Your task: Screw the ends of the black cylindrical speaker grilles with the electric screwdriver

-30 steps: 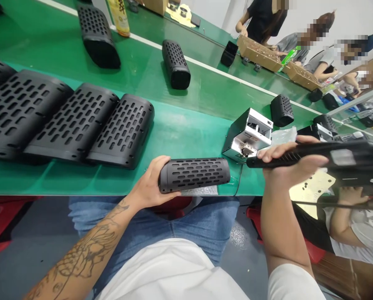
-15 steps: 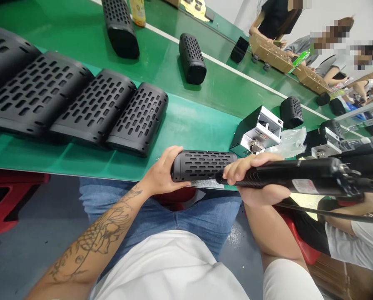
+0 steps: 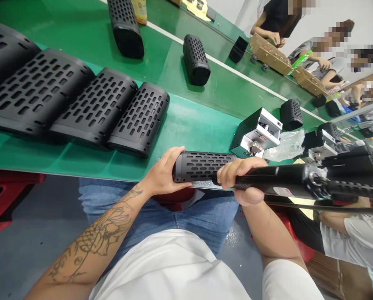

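Housing (image 3: 202,166) extends rightward from the left hand (image 3: 161,174), which clasps its end; the right hand (image 3: 239,171), just beyond, wraps a black tool (image 3: 280,178). A slack left grip could let the housing twist; a tilted tool could scrape it.

1 camera, worn on your head, facing forward and down. Looks from just above your white shirt (image 3: 174,266) at bottom; your left hand (image 3: 161,175) and right hand (image 3: 241,166) near, mid-frame. Green bench (image 3: 192,121) runs aslant, lower toward right. Co-workers (image 3: 278,18) far, upper right.
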Available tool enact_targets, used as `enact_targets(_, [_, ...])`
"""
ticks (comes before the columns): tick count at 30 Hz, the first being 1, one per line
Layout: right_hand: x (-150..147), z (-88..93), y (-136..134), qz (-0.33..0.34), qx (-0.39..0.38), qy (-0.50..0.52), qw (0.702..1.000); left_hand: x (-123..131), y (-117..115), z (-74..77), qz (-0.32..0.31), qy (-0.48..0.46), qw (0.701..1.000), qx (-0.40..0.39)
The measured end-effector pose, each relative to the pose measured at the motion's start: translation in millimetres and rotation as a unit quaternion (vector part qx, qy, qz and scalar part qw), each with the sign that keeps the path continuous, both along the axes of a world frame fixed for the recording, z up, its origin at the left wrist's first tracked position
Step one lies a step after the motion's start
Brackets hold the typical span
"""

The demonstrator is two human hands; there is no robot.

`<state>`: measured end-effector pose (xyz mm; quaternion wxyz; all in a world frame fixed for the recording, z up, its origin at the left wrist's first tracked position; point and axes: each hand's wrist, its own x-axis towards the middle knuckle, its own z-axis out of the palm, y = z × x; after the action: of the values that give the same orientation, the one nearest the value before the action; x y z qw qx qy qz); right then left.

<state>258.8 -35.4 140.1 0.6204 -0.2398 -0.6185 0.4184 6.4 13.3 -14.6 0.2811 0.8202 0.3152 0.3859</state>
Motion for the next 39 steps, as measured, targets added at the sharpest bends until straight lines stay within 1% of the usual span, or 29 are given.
enact_targets(6, [5.3,-28.7,4.0,-0.002,-0.079,-0.017,0.997,-5.8,4.4,-5.5,0.014,0.011,1.0,0.01])
enact_targets(8, [3.8,-34.9,6.3,-0.004,-0.088,-0.021,0.996,-7.8,6.3,-8.3,0.015,0.01,1.0,0.018])
enact_targets(10, [1.1,-35.1,8.2,0.014,-0.082,-0.021,0.996,-9.8,6.7,-10.2,0.015,0.009,0.999,0.03])
enact_targets(11, [0.3,-32.4,8.5,0.028,-0.072,-0.017,0.997,-10.7,6.2,-10.6,0.019,0.012,0.999,0.033])
enact_targets(12, [0.9,-27.5,8.2,0.032,-0.06,-0.003,0.998,-11.7,5.2,-10.7,0.025,0.019,0.999,0.033])
enact_targets(13, [3.3,-20.7,7.3,0.02,-0.048,0.018,0.998,-12.5,3.8,-10.5,0.033,0.029,0.999,0.031])
enact_targets(14, [8.2,-12.1,5.8,-0.008,-0.037,0.041,0.998,-13.1,2.1,-10.2,0.042,0.039,0.998,0.027])
enact_targets(16, [26.0,8.1,2.2,-0.107,-0.014,0.08,0.991,-13.6,-1.6,-9.5,0.055,0.052,0.997,0.023])
enact_targets(18, [53.1,27.4,0.3,-0.226,0.009,0.082,0.971,-13.0,-4.9,-9.4,0.059,0.055,0.996,0.026])
enact_targets(19, [68.5,34.9,0.7,-0.285,0.023,0.078,0.955,-12.5,-6.2,-9.6,0.06,0.053,0.996,0.029])
enact_targets(20, [84.2,40.1,2.0,-0.341,0.038,0.076,0.936,-12.1,-7.2,-10.0,0.061,0.051,0.996,0.031])
enact_targets(22, [112.9,43.0,6.8,-0.43,0.062,0.07,0.898,-11.6,-8.1,-10.8,0.06,0.049,0.996,0.032])
enact_targets(24, [135.1,37.6,12.4,-0.478,0.078,0.061,0.873,-12.3,-8.1,-10.9,0.058,0.05,0.997,0.028])
enact_targets(25, [143.2,33.0,14.9,-0.49,0.083,0.057,0.866,-13.0,-7.9,-10.4,0.057,0.05,0.997,0.025])
enact_targets(27, [153.8,22.7,19.1,-0.499,0.083,0.054,0.861,-14.8,-7.6,-8.1,0.052,0.054,0.997,0.022])
enact_targets(30, [159.6,10.1,25.1,-0.498,0.078,0.069,0.861,-16.9,-6.7,-3.0,0.045,0.059,0.997,0.021])
enact_targets(32, [159.8,5.0,30.2,-0.5,0.084,0.08,0.858,-17.4,-5.6,-1.1,0.042,0.06,0.997,0.023])
enact_targets(35, [159.3,1.6,38.1,-0.507,0.1,0.089,0.852,-18.5,-3.6,-3.8,0.038,0.058,0.997,0.018])
enact_targets(37, [160.7,2.1,42.0,-0.506,0.099,0.101,0.851,-21.2,-4.5,-5.5,0.024,0.05,0.998,0.008])
enact_targets(39, [165.6,5.3,44.3,-0.494,0.082,0.133,0.855,-26.7,-8.6,0.5,0.005,0.042,0.999,-0.004])
